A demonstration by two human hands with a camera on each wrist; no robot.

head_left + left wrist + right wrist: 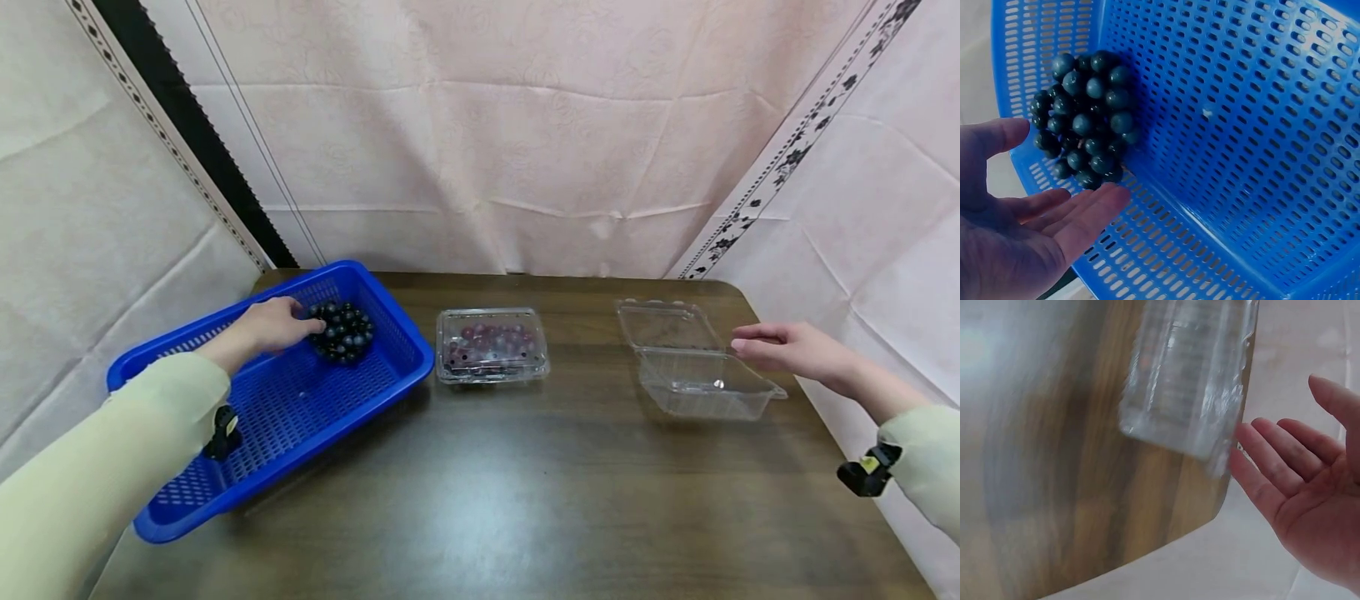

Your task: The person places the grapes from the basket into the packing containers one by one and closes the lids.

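A bunch of dark grapes [345, 335] lies at the far end of a blue plastic basket [300, 417]. My left hand [273, 323] reaches into the basket beside it. In the left wrist view the thumb and fingers are spread around the near side of the grapes [1085, 119], not closed on them. On the right, a clear plastic clamshell box [701, 383] stands with its lid raised and nothing inside. My right hand [798, 354] is at its right side, fingers extended; in the right wrist view the fingertips [1244, 434] come right up to the box's edge.
Between basket and open box sits a closed clear clamshell [492, 346] holding reddish grapes. The brown wooden table [525, 492] ends just right of the open box. Pale cloth [480, 150] hangs behind the table and at both sides.
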